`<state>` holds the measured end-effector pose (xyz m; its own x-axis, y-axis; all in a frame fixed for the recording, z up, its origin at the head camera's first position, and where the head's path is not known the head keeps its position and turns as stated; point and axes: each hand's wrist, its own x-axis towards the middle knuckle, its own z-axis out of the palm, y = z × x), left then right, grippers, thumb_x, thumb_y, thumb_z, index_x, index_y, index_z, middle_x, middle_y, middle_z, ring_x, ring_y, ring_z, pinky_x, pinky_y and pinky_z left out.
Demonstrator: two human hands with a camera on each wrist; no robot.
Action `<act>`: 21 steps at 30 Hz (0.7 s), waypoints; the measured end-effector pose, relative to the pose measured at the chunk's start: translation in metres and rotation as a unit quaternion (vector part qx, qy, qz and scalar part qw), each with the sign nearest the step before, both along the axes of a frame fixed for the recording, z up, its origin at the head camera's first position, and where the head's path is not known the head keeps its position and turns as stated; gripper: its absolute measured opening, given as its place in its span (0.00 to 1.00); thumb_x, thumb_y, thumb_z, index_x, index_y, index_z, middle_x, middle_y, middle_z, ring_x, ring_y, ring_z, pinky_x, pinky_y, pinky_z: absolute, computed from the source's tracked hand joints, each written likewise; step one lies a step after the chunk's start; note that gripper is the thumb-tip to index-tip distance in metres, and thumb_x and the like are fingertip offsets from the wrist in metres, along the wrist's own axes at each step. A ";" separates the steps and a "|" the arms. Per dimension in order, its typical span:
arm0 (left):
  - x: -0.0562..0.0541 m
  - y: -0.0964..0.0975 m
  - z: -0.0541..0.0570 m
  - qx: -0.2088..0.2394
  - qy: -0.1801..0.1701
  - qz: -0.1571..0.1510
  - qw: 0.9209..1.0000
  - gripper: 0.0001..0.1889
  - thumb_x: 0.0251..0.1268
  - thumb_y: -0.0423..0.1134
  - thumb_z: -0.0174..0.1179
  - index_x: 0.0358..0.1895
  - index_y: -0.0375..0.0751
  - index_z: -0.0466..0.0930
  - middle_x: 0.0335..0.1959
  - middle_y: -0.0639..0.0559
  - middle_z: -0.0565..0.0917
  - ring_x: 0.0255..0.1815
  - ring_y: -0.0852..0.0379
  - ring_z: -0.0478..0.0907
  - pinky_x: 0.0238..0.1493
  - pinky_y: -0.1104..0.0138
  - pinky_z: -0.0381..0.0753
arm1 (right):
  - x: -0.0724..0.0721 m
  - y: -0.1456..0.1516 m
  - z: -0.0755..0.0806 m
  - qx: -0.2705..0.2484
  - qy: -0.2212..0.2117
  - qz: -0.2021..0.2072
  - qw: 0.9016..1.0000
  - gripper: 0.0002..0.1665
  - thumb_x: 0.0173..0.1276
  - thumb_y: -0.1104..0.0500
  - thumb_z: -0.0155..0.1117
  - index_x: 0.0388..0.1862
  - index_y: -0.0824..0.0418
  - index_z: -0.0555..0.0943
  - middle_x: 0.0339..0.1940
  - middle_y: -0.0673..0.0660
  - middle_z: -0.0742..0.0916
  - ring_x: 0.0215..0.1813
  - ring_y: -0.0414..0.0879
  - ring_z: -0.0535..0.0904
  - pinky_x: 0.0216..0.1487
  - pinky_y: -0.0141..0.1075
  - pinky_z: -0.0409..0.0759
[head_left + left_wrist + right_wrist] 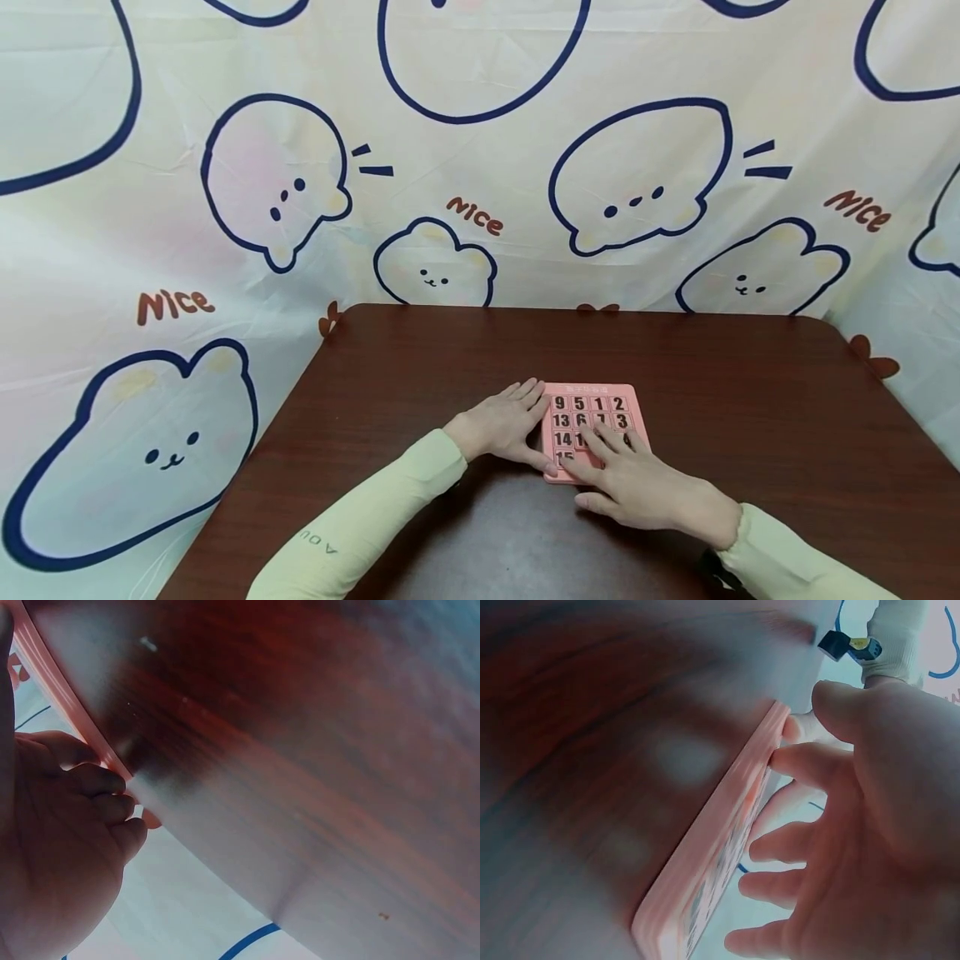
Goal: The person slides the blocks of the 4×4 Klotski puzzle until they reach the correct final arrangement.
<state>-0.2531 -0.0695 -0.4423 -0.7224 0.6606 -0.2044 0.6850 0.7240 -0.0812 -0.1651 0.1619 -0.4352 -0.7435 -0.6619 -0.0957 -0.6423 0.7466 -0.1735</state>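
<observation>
The pink number puzzle (pixel 600 408) lies flat on the desk (pixel 450 358), between the left and right edges, well apart from the far edge. The left hand (pixel 504 427) touches the puzzle's left side: fingers extended near the upper corner, thumb separated at the lower corner. The right hand (pixel 641 487) covers part of the lower rows, fingers spread, index fingertip at tile 15. Contact of its remaining fingertips cannot be determined.
</observation>
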 end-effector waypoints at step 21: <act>0.001 -0.001 0.001 0.005 -0.007 0.009 1.000 0.62 0.47 0.85 0.46 0.79 0.43 0.48 0.81 0.45 0.48 0.83 0.50 0.41 0.82 0.60 0.45 | 0.000 0.030 0.011 0.011 -0.010 -0.049 0.999 0.29 0.72 0.35 0.52 0.65 0.44 0.78 0.77 0.68 0.65 0.78 0.68 0.55 0.66 0.75 0.54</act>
